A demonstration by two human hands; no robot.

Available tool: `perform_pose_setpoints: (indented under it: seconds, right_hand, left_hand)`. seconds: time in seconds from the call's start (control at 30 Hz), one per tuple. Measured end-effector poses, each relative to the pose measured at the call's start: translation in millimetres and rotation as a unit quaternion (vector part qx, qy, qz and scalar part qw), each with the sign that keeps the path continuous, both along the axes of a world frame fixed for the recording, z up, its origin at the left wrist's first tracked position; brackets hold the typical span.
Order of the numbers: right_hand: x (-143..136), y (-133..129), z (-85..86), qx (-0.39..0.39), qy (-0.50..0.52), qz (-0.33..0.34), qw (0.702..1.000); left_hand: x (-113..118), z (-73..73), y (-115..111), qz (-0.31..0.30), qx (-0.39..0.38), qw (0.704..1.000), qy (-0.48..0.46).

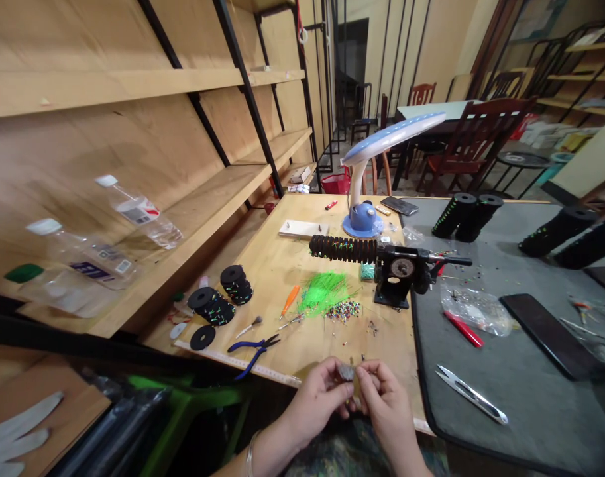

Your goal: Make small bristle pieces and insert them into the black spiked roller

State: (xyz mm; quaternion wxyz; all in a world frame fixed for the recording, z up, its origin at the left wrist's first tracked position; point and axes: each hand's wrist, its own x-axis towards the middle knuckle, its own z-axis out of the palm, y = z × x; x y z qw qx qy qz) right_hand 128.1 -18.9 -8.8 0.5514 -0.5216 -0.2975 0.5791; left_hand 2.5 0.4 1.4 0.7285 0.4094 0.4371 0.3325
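Labels: bottles [142,213] on the shelf left of the vise [399,273] had printed labels, too blurred to read; ruler [242,364] marks along the bench edge also unreadable. Grip: left hand [318,396] and right hand [387,399] met at the near bench edge, well in front of the vise, fingertips pinched together on a small grey tuft [346,372] held between them. Both hands closed on it, thumbs and forefingers touching the piece; what the tuft was made of couldn't be told. Vise sat at the seam of wood bench and grey mat [505,397], with a black rod [342,248] wound in coloured thread sticking out to its left. Green strands [323,291] and beads [342,310] lay just left-front of the vise, pliers [255,348] further left-front. Snips [471,394] and red tool [464,329] lay on the mat right-front of the vise. Lamp [364,215] stood just behind the vise.
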Motion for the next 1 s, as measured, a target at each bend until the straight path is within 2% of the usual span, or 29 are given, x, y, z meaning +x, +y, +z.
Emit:
perform_pose_setpoints:
  seconds: [0.17,0.37,0.57,0.83,1.0]
  right_hand:
    - [1.3,0.5,-5.9,-0.001,0.001,-0.004,1.0]
    - [1.8,0.3,-0.4,-0.006,0.001,-0.011,1.0]
    - [1.1,0.7,-1.8,-0.009,0.006,-0.007,1.0]
    - [2.8,1.4,-9.8,-0.03,0.027,-0.01,0.999]
    - [2.3,0.3,-8.1,-0.026,0.033,-0.004,0.999]
  left_hand:
    - [0.7,1.7,0.3,0.015,-0.008,1.0,-0.014]
    - [4.7,3.6,0.1,0.036,-0.068,0.995,-0.059]
    - [8.7,2.1,-0.8,0.037,-0.058,0.997,-0.034]
    - [9.8,0.7,-1.9,0.051,-0.076,0.993,-0.078]
    - [12.1,0.0,-1.9,0.056,-0.079,0.992,-0.081]
